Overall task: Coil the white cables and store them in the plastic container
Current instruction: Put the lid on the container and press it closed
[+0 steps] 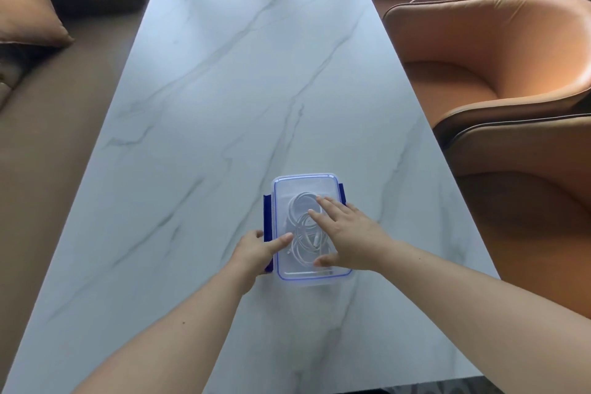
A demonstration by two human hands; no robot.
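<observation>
A clear plastic container (pixel 305 184) with a blue-edged lid and dark blue side clips (pixel 267 217) stands on the near part of the table. Coiled white cables (pixel 302 227) lie inside, seen through the lid. My right hand (pixel 347 235) rests flat on the lid with its fingers spread. My left hand (pixel 257 249) grips the container's left side at the clip, thumb on the lid's edge. The right clip (pixel 341 193) is partly hidden behind my right hand.
The white marble table (pixel 224 89) runs long and narrow away from me. Two orange upholstered chairs (pixel 499 80) stand along its right edge. Brown floor and an orange cushion (pixel 25 13) are to the left.
</observation>
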